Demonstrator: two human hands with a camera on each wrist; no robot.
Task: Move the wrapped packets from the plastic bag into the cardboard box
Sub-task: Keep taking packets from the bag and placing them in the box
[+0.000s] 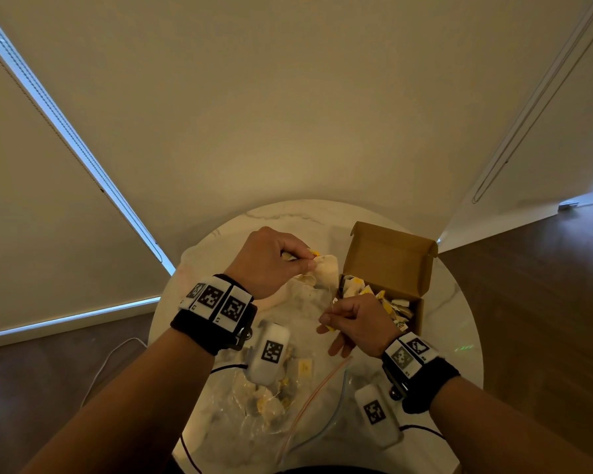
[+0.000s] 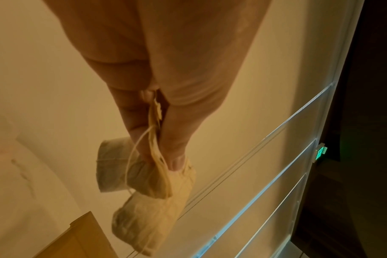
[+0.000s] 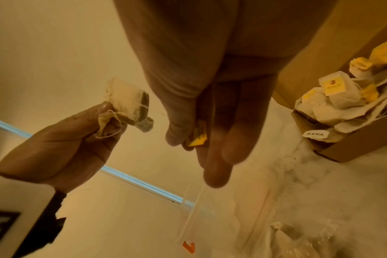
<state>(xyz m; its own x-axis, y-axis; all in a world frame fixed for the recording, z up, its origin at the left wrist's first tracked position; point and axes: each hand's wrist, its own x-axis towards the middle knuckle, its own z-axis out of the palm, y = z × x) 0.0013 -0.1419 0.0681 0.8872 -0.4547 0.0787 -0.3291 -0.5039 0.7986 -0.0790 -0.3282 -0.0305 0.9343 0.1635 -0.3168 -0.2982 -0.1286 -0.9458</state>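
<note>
My left hand point(image 1: 271, 260) pinches a small bunch of packets point(image 1: 324, 268) above the table point(image 1: 459, 313), soft papery pouches, crumpled, trailing thin strings. My right hand point(image 1: 358, 323) pinches a stiff yellow tag point(image 3: 198, 139) and its string, the other fingers loose. I'd judge the strings are tangled, so I should draw them apart gently before dropping the packets into the box point(image 1: 391, 254), whose stiff brown lid stands open over a heap of them. More wait in the crinkly clear bag point(image 1: 254, 415).

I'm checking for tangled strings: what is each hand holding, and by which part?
Left hand pinches a bunch of tea bags by their gathered tops; right hand pinches a yellow tag.
</note>
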